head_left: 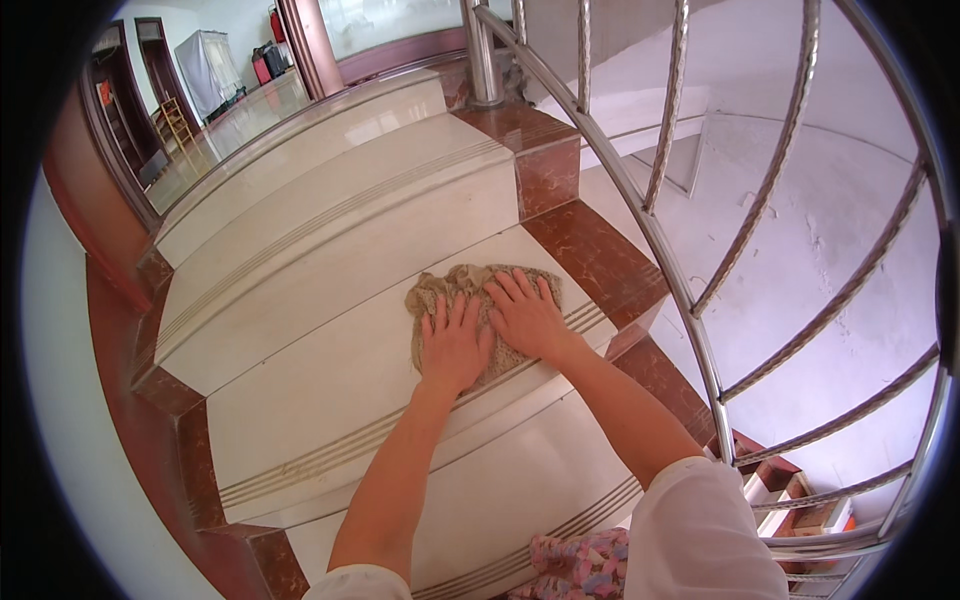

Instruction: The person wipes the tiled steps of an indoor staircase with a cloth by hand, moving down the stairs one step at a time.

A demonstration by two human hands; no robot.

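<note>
A crumpled brown cloth lies spread on a cream stair tread, toward its right end. Pressed flat on the cloth, my left hand has its fingers stretched out and pointing up the stairs. Just to its right, my right hand also lies flat on the cloth with fingers apart. The two hands nearly touch. The cloth's front edge reaches the dark grooved lines along the tread's front.
Reddish-brown stone borders edge the steps. A curved metal railing with twisted bars runs along the right. More steps rise to a landing, where a wooden ladder and suitcases stand. A white wall bounds the left.
</note>
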